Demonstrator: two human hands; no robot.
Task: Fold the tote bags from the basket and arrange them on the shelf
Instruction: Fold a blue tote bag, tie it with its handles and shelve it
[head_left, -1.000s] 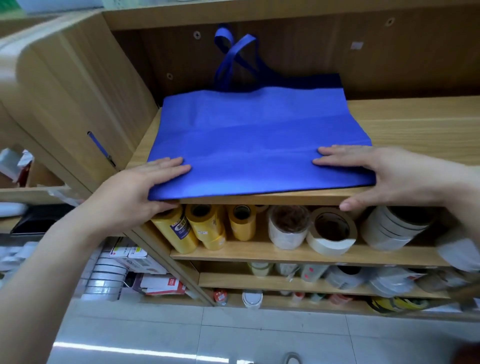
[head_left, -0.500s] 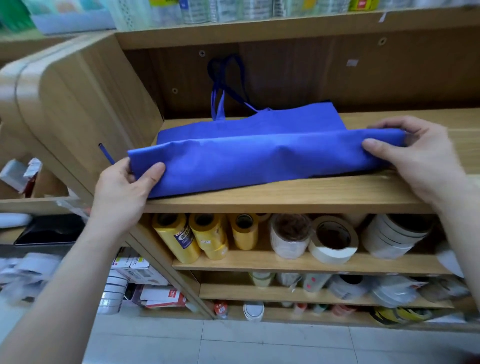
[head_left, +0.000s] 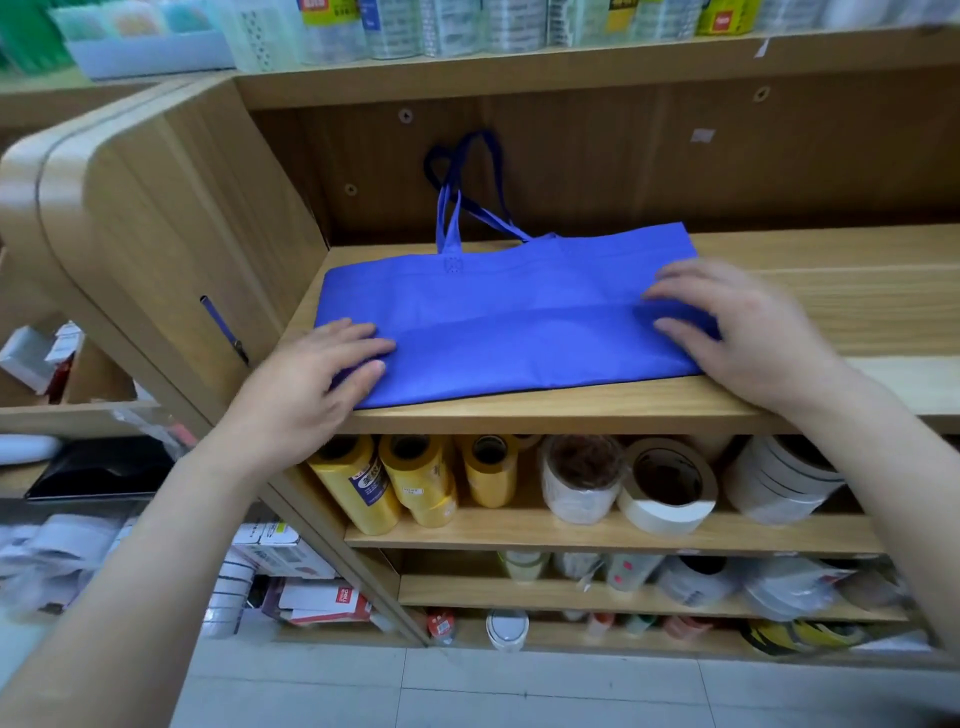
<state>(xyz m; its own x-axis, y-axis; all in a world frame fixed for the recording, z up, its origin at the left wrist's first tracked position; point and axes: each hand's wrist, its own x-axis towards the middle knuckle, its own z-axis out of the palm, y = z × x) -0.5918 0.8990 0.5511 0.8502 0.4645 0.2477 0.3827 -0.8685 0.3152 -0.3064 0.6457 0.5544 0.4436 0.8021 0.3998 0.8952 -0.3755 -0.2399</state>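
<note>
Okay, on my feed the blue tote bag (head_left: 509, 332) lay flat on the wooden shelf (head_left: 571, 410) at mid-frame, its long side along the shelf's front edge and a crease running across its length. Its handles (head_left: 457, 208) stuck up behind it, against the back panel. The left hand (head_left: 317, 379) rested on the bag's lower left corner, fingers straight and flat on the fabric, holding nothing. The right hand (head_left: 748, 332) lay on the bag's right end, fingers spread and pressed down, also not gripping; it covered that end, so I could not see the corner under it. Both hands touched the bag, and the bare middle of it showed between them.

Surface: light wood grain, with shelf space showing to the right of the bag. A rounded wooden side panel (head_left: 156, 234) closed the shelf at left of frame. One level lower sat yellow rolls (head_left: 384, 478) and, to their right, white tape rolls (head_left: 667, 488). More small goods filled the lower levels, too blurred for me to name. Packaged items (head_left: 415, 26) lined the top shelf at the upper edge. Boxes (head_left: 322, 597) sat at lower left, and pale floor tiles (head_left: 467, 686) ran along the bottom.
</note>
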